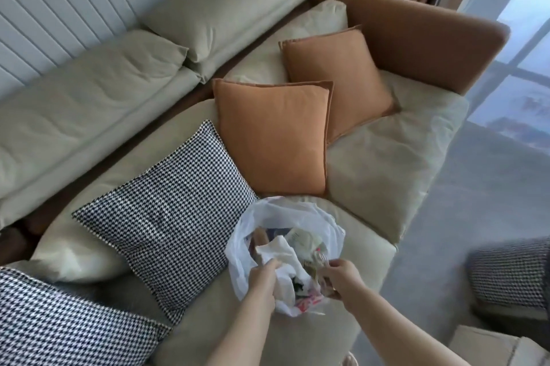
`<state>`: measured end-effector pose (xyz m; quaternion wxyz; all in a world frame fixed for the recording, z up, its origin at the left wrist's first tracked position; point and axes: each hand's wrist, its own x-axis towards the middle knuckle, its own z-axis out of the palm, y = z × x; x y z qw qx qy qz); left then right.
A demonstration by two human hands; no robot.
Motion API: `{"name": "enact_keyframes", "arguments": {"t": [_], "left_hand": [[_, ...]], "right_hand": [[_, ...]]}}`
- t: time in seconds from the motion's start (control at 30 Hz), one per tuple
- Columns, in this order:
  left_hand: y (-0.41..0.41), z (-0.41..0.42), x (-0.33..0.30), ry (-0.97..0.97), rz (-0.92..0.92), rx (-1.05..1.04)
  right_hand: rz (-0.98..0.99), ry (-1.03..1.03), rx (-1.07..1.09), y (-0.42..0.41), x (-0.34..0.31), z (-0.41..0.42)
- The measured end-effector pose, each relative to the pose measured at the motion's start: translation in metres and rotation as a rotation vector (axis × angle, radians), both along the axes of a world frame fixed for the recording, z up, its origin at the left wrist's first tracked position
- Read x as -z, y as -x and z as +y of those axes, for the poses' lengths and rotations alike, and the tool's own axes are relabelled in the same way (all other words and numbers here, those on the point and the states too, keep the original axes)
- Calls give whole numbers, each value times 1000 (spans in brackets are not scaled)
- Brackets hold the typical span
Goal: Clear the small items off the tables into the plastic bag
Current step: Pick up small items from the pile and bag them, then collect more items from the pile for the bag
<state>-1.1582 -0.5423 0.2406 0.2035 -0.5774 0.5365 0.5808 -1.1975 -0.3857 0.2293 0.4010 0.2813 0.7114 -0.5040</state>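
A long pale grey-green upholstered sofa (384,163) with a rust-brown padded frame fills most of the view, running from 8 o'clock up to 2 o'clock, with plump back cushions along its far side. On its seat, toward 12 o'clock from the hands, two square burnt-orange fabric cushions (273,139) lean one overlapping the other. At 9 o'clock from the bag lies a black-and-white houndstooth square cushion (166,216), tilted on one corner, and a second houndstooth cushion (59,327) sits at 7 o'clock by the frame edge. A grey floor (464,216) shows at 3 o'clock. The thin white translucent plastic bag (285,252) sits near the sofa seat's front edge at about 6 o'clock, its mouth held open and crumpled papers, wrappers and other small items visible inside. The left hand (263,273) grips the bag's near-left rim, fingers curled round the plastic. The right hand (342,276) is at the near-right rim with fingers curled; it seems to pinch the plastic together with some small clear or brownish items, though blur makes it hard to tell exactly what.
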Motion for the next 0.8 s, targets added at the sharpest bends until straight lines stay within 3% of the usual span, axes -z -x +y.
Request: {"name": "enact_keyframes", "arguments": {"t": [0.23, 0.37, 0.5, 0.8], "left_hand": [[45, -20, 67, 51, -116, 145], [50, -32, 93, 17, -58, 152], [42, -35, 79, 36, -9, 228], [23, 7, -10, 107, 159, 947]], "right_hand": [[-76, 10, 30, 29, 55, -35], [-76, 1, 8, 37, 64, -46], [-68, -37, 20, 32, 55, -38], [100, -201, 89, -17, -22, -1]]}}
